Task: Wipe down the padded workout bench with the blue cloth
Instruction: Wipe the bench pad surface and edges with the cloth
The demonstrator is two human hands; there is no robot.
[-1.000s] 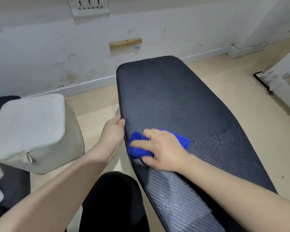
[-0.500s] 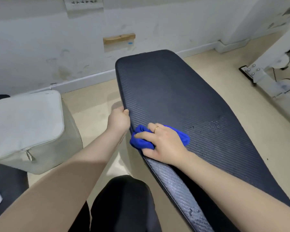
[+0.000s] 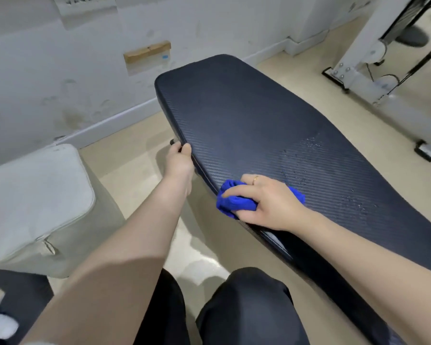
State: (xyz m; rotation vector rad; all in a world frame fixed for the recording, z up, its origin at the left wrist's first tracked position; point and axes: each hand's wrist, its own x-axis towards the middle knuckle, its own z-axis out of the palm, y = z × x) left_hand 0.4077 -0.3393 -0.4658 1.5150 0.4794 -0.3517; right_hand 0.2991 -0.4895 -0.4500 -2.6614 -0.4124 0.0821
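Observation:
The padded workout bench (image 3: 246, 115) is long, dark navy and ribbed, running from the far wall toward the lower right. Water droplets speckle its right half. My right hand (image 3: 266, 202) grips the bunched blue cloth (image 3: 234, 201) and presses it on the pad's near left edge. My left hand (image 3: 178, 159) grips the pad's left edge farther up, fingers curled over the rim. Most of the cloth lies hidden under my right hand.
A pale grey zipped bag (image 3: 35, 202) stands on the floor at left. A white machine frame (image 3: 373, 70) with bolts and cables stands at the back right. My knees in black trousers (image 3: 244, 307) are below the bench. The white wall is close behind.
My view has shifted and the bench now sits more to the right. My right hand with the cloth stays at the pad's left edge, slightly nearer me along it. My left hand keeps its hold on the rim.

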